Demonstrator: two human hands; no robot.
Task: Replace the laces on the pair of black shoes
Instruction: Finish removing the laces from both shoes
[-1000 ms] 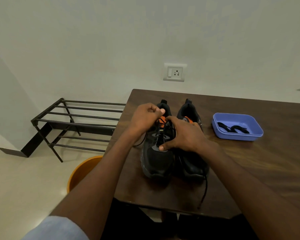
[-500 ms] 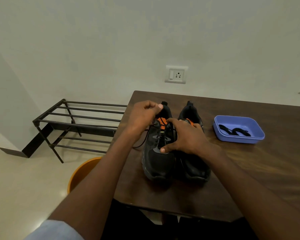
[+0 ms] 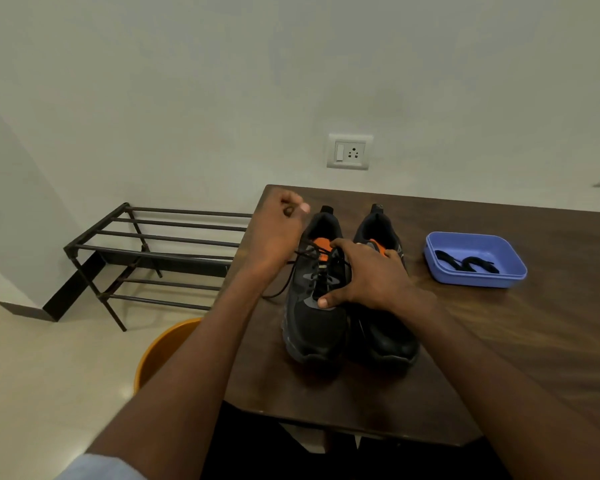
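We've got the left hand (image 3: 280, 230) pinching the floppy old lace (image 3: 293, 268) near its end, right hand (image 3: 364, 277) spread flat pinning the light shoe (image 3: 314, 306) — lace looks soft, so grab close to the eyelet.

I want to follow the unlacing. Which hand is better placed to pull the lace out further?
Left. The left hand already pinches the old lace beside the left shoe; the right hand presses on the shoes.
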